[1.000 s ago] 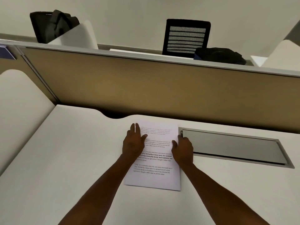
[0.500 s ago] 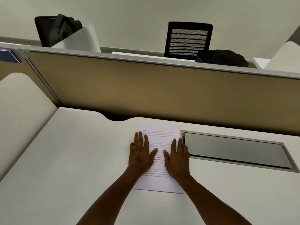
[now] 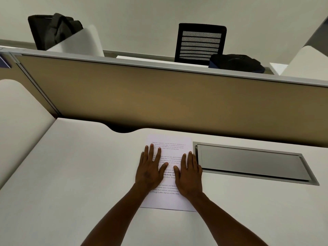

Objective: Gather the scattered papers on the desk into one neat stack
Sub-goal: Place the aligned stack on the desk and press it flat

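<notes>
On the table (image 3: 74, 174), both palms flat atop the paper stack (image 3: 170, 197), gripping nothing: left hand (image 3: 149, 172), right hand (image 3: 190, 176). Risk: sheets fanning askew under uneven sideways pressure.

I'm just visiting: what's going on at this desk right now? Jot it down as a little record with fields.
surface: white desk
papers: one printed stack, edges lined up
left hand: flat, palm down on the stack
right hand: flat on the stack's right side
beside stack: closed grey cable hatch, to the right
loose sheets elsewhere: none visible
behind: tan divider panel
</notes>
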`<action>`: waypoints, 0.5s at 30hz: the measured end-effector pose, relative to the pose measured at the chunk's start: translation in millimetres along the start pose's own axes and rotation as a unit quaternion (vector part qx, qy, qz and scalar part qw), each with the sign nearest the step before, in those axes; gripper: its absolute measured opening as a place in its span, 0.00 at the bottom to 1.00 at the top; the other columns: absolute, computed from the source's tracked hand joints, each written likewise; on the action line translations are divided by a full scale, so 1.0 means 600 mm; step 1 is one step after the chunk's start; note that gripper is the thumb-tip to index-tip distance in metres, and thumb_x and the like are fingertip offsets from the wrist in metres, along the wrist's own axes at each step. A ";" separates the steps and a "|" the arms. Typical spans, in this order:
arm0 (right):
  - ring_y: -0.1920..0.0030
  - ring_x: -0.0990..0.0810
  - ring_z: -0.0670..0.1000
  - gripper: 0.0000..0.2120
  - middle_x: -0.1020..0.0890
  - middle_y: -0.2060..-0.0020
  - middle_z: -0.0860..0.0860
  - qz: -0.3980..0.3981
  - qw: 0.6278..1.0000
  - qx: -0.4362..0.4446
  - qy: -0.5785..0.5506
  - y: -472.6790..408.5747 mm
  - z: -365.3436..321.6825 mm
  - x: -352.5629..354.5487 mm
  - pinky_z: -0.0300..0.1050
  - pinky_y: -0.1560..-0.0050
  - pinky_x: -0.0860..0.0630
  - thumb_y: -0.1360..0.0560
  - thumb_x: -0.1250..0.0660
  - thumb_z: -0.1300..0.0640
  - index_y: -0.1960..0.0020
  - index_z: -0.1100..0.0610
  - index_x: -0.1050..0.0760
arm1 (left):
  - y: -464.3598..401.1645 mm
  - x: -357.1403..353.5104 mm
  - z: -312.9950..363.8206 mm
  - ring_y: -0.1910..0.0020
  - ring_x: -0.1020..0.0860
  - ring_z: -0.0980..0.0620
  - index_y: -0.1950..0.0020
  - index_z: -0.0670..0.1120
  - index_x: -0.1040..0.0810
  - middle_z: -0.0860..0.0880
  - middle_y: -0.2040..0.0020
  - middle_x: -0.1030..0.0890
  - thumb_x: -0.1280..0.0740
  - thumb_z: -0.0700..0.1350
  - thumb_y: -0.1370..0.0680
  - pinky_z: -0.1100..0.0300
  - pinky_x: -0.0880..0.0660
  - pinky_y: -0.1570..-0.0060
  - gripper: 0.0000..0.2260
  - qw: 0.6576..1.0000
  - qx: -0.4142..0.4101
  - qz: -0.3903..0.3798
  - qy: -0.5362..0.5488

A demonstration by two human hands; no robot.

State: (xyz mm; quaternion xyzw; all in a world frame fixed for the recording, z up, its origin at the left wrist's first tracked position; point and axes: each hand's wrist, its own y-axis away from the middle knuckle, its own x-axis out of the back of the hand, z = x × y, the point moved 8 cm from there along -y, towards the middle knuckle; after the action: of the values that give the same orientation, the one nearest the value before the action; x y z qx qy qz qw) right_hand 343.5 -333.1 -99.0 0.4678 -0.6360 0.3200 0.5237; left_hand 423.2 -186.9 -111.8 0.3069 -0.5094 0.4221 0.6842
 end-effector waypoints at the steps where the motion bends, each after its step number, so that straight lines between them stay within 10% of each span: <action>1: 0.21 0.59 0.56 0.34 0.56 0.20 0.56 -0.002 1.000 0.001 -0.004 0.001 0.000 -0.001 0.56 0.24 0.55 0.19 0.56 0.39 0.21 0.56 0.58 | 0.000 0.000 0.000 0.19 0.64 0.47 0.18 0.52 0.58 0.48 0.18 0.63 0.62 0.69 0.23 0.54 0.64 0.23 0.37 1.000 0.000 0.000 0.000; 15: 0.21 0.59 0.56 0.35 0.58 0.21 0.56 -0.009 1.000 0.002 0.003 0.004 0.000 -0.006 0.55 0.24 0.57 0.20 0.56 0.37 0.21 0.56 0.59 | -0.007 -0.002 -0.005 0.19 0.64 0.47 0.18 0.53 0.59 0.48 0.18 0.64 0.58 0.69 0.22 0.54 0.66 0.24 0.36 1.000 -0.003 -0.026 -0.017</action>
State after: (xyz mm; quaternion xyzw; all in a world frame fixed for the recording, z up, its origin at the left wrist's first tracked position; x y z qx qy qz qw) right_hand 341.5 -331.1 -102.1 0.4737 -0.6297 0.3183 0.5271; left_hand 427.9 -186.5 -114.0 0.3254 -0.5141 0.3976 0.6869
